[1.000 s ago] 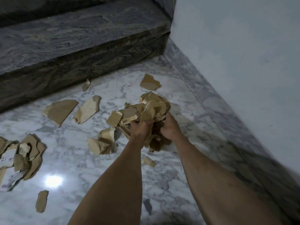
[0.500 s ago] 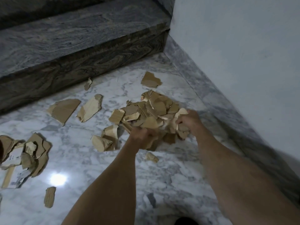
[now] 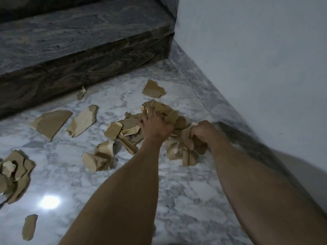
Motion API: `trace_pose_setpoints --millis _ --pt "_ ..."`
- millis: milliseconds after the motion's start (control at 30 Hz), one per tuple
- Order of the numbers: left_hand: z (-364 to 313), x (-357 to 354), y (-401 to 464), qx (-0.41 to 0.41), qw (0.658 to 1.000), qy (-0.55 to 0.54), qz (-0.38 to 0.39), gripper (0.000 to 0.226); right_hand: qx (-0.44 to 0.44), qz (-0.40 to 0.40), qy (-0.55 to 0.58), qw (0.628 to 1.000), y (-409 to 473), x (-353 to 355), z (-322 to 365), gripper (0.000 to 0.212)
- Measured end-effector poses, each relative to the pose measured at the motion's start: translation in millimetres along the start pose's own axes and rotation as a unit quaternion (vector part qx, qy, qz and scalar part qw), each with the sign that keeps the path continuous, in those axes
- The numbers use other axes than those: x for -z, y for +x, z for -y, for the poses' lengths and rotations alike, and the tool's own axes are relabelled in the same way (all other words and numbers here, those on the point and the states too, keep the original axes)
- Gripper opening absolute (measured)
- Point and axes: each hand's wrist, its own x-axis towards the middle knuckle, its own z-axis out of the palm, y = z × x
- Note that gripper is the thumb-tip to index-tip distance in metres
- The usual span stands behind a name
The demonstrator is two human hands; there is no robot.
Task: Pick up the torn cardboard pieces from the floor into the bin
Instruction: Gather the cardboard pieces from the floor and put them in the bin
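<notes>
Head view, looking down at a pale marble floor [image 3: 185,200] in a corner; a dark stone step [image 3: 79,41] runs across the top left and a white wall [image 3: 256,59] rises on the right, with a grey skirting [image 3: 212,103] along its foot. Torn cardboard lies scattered over the floor; the main pile [image 3: 131,128] sits mid-frame near the skirting, and both bare forearms reach into it from the bottom edge. Left hand [image 3: 155,125] lies on top of the pile with fingers spread and fairly straight, pressing on the scraps rather than curled round them; right hand [image 3: 203,132] is just beside it on the wall side, its fingers curled tight round a wad of scraps [image 3: 186,140], some of which hang below the fist and touch the floor pieces. Whether that wad is lifted clear of the pile cannot be told. Away from the pile, a lone piece [image 3: 153,89] lies beyond it toward the step; a small shred [image 3: 81,93] lies right at the foot of the step; two larger flat pieces [image 3: 51,123] and [image 3: 83,121] lie side by side to the left; two folded bits [image 3: 100,158] rest just left of the left forearm; a second heap [image 3: 14,172] sits at the left edge, partly cut off; one narrow strip [image 3: 29,227] lies alone at lower left, near a bright glare spot [image 3: 49,202] on the marble.
</notes>
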Motion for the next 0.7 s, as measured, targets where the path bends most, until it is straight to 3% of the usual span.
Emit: trace_pose_setpoints --millis 100,200,333,467,567,700 --pt "-19.5 -5.2 22.7 -0.078 0.987 0.086 0.109 0.070 0.035 0.007 -0.014 0.999 8.0 -3.7 -11.5 0.045" --pt "-22.8 -17.4 29.2 -0.136 0.959 0.161 0.188 0.069 0.073 0.029 0.007 0.997 18.8 -8.8 -26.5 0.030" --pt "-11.4 -28.0 27.7 -0.144 0.965 0.181 0.125 0.068 0.102 0.010 0.036 0.994 22.5 -10.6 -36.0 0.031" --pt "-6.2 -26.5 24.9 -0.117 0.959 0.232 0.113 0.097 0.090 0.022 0.055 0.994 19.5 -5.6 -33.3 0.029" --pt "-1.4 -27.9 23.8 -0.095 0.955 0.257 0.114 0.092 0.094 0.036 0.053 0.993 18.0 -3.0 -31.2 0.026" --pt "4.1 -31.2 15.1 -0.126 0.976 0.158 0.083 0.075 0.077 0.040 0.083 0.993 22.3 0.4 -34.7 0.040"
